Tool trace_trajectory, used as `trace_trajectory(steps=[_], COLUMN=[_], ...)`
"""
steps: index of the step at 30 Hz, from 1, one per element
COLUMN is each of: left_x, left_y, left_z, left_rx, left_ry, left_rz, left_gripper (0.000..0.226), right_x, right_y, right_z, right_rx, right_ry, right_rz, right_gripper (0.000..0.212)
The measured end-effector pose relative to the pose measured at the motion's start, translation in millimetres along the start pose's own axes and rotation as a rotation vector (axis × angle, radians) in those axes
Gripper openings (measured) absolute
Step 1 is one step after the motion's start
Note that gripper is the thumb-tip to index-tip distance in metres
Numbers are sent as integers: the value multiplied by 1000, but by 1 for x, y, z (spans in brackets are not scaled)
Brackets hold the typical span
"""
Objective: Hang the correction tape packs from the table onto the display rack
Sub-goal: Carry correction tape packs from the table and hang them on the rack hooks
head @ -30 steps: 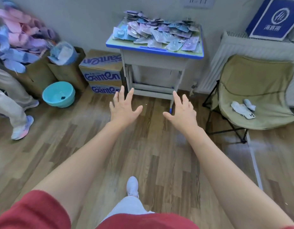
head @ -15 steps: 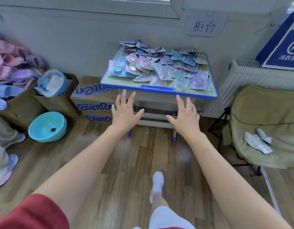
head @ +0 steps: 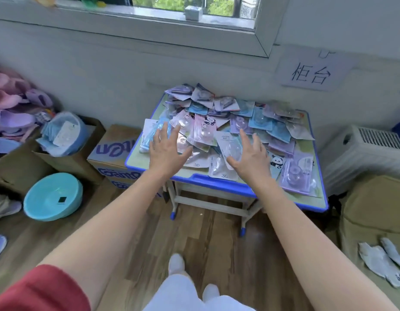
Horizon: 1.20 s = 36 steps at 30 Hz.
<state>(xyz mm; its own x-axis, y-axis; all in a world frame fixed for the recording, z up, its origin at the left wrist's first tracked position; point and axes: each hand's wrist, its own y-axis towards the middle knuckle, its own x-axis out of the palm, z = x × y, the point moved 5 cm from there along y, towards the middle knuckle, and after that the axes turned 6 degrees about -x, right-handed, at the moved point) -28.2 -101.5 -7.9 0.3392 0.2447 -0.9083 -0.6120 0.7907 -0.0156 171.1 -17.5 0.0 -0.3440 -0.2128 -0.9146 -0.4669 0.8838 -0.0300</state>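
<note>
Wood-plank flooring (head: 205, 241) runs up to a pale wall under a window, where a small table (head: 219, 187) with a blue rim stands. The correction tape packs (head: 259, 122) lie on its top in a loose, overlapping heap of blue, lilac, pink and white cards.

Both bare arms reach forward from the bottom of the view. The left hand (head: 166, 149) is palm down with its fingers straight and spread wide over the near left part of the heap. The right hand (head: 250, 156) is spread the same way over the near middle. Neither grips a pack. Whether the palms press on the packs or hang just above them cannot be told.

The hands hide the packs beneath them, and print on the cards is mostly too blurred to read. A red sleeve (head: 37, 290) is cut off at the lower left corner.

A paper sign (head: 311, 74) with two characters hangs on the wall to the right. A white radiator (head: 363, 153) stands beside the table. Printed cardboard boxes (head: 113, 158) and a teal basin (head: 53, 196) sit on the floor to the left.
</note>
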Motion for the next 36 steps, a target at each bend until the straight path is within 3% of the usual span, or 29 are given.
trace_trajectory(steps=[12,17,29,36], left_x=[6,23,62,66], left_y=[221,282,348,355], left_z=[14,13,2,0], left_rx=[112,116,137,153], left_ry=[-72,13,159,172], left_rz=[-34,-119,-329,-358], left_gripper=[72,77,84,84], right_x=[20,39,85,84], right_y=[198,252,328,339], right_z=[-8,-8,9,12], right_rx=[142,193,271,294], right_ry=[0,-37,-134,-187], right_rz=[-2,-57,-296,-284], right_gripper=[83,82,81,79])
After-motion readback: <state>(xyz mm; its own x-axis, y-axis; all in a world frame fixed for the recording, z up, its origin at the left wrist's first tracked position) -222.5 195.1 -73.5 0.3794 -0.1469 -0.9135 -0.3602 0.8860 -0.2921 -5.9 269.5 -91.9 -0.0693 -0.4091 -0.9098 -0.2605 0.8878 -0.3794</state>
